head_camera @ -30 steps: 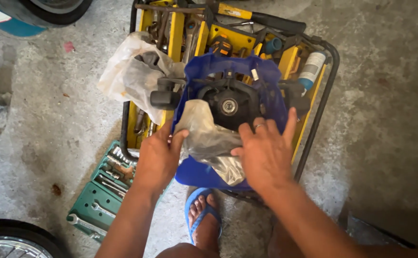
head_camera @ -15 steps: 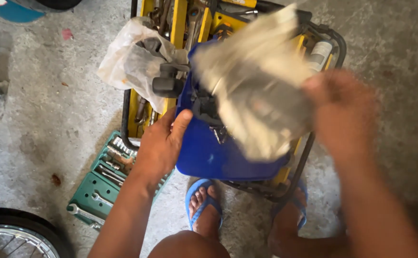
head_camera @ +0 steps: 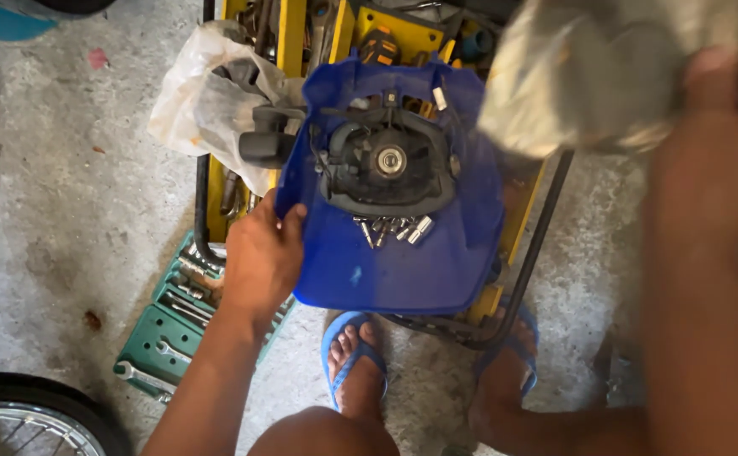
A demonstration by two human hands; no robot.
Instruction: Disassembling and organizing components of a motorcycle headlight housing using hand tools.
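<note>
While gripping the left rim of the blue plastic cover (head_camera: 394, 262), the left hand (head_camera: 261, 257) is sitting above the green socket tray (head_camera: 170, 329); bare concrete floor (head_camera: 65, 219) is lying open beyond it. Right hand (head_camera: 711, 169), blurred, is clutching a crumpled plastic bag (head_camera: 588, 76) raised past the cover's right edge.

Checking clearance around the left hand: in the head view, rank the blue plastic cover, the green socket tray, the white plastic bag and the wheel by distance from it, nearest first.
From the left hand:
1. Blue plastic cover: gripped at its left edge.
2. Green socket tray: just below and left, on the floor.
3. White plastic bag: above, on the cart's left side.
4. Wheel: bottom-left corner.
</note>
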